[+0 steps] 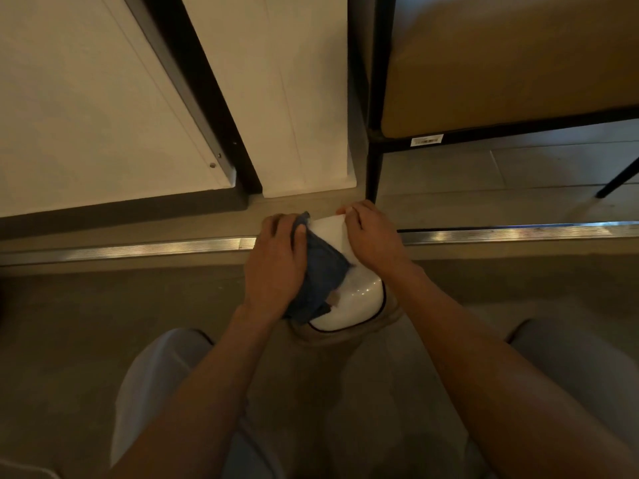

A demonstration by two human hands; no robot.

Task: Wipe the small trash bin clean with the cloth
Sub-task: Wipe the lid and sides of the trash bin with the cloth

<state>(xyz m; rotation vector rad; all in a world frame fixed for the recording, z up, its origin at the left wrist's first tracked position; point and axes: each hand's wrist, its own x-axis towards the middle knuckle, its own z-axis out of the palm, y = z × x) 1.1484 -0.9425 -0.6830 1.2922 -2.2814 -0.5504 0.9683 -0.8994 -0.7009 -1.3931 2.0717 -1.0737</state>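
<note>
A small trash bin with a glossy white lid (359, 302) and a tan body stands on the floor between my knees. A blue cloth (321, 271) lies over the left half of the lid. My left hand (276, 261) presses down on the cloth and grips it, thumb on top. My right hand (370, 236) holds the far right edge of the lid, fingers curled over its rim. Most of the bin's body is hidden under the lid and my arms.
A metal floor strip (518, 231) runs left to right just past the bin. Behind it are white cabinet panels (103, 115) with a dark frame, and a black metal-framed seat (501, 81) with a tan cushion at the right. My light trouser legs (155, 392) flank the bin.
</note>
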